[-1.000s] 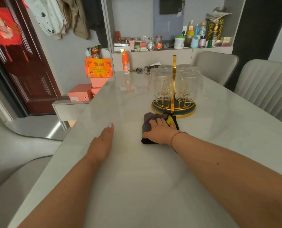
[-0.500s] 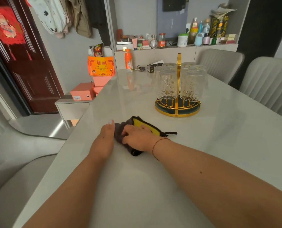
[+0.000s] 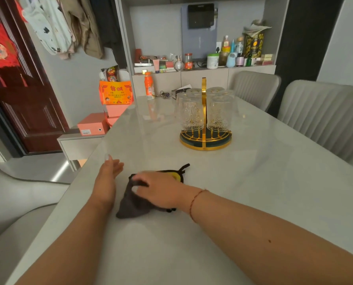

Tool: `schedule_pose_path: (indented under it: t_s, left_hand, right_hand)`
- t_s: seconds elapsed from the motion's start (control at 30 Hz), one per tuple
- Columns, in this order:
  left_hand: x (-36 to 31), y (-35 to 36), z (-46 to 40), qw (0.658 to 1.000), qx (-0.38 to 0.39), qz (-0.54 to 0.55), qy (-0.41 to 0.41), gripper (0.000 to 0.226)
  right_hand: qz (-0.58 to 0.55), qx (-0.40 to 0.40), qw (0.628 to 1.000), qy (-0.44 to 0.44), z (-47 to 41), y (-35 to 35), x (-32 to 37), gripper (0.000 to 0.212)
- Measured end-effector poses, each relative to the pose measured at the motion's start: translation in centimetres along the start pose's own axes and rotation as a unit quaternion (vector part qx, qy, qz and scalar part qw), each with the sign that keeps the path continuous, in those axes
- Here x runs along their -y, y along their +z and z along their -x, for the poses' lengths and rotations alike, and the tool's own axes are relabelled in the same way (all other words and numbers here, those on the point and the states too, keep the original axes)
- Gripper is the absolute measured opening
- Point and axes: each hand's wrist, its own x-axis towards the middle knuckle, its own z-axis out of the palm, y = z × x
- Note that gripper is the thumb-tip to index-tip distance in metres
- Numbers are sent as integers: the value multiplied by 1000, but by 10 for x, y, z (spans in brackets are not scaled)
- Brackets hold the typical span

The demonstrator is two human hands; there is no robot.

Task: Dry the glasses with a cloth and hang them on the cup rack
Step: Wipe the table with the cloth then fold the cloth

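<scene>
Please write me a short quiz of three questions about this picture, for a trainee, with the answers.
1. True or false: the clear patterned glasses hang upside down on the round gold cup rack.
2. Which hand grips the dark grey cloth? A) left hand B) right hand
3. Fill in: the orange plastic bottle stands at the table's ____ end.

Key: 1 true; 2 B; 3 far.

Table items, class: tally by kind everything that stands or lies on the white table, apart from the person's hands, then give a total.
Glasses, upside down on the rack: 4 seen, though some overlap
Rack: 1
Cloth: 1
Orange bottle: 1
Keys: 1
Small box: 1
Total: 9
</scene>
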Motion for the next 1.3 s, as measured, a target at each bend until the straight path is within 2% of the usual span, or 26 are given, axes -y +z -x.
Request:
schedule_pose_path:
  t_s: [0.1,0.2,0.3,0.43,0.6,0.83,0.9,0.97,1.1,1.2,1.3]
  left_hand:
    - [3,-1,-2,999,0,-31,11,67]
    - [6,-3,-4,998,9,-54,20,77]
    - [6,-2,-6,997,15,-65,30,70]
    - [9,-1,-6,997,13,-75,33,58]
    - [11,-1,-6,997,11,-65,35,59]
    - [11,3,-5,994,12,-106,9,81]
    - [11,3,-3,993,18,-114,9,79]
    - [9,5,2,991,40,-124,16,73]
    - [7,9,9,974,140,-174,39,60]
    - [11,6,5,966,184,-181,23,78]
    - [13,2,2,964,188,-188,18,93]
  right_hand:
    - [147,89,985,-34,8,19,-3,54]
    - [228,140,960,-87,17,9,-5,48]
    - [260,169,945,-106,31,4,-6,47]
    - [144,138,977,-72,48,9,-10,47]
    - [158,116,980,-41,34,12,-14,50]
    - [182,50,981,50,-14,9,-38,54]
    - [193,35,977,78,-31,4,-47,56]
    - [208,23,973,102,-45,-3,-55,57]
    - [203,13,968,148,-68,-15,-73,60]
    - [184,9,966,179,-79,-23,-89,62]
    - [182,0,964,193,-83,-29,-101,63]
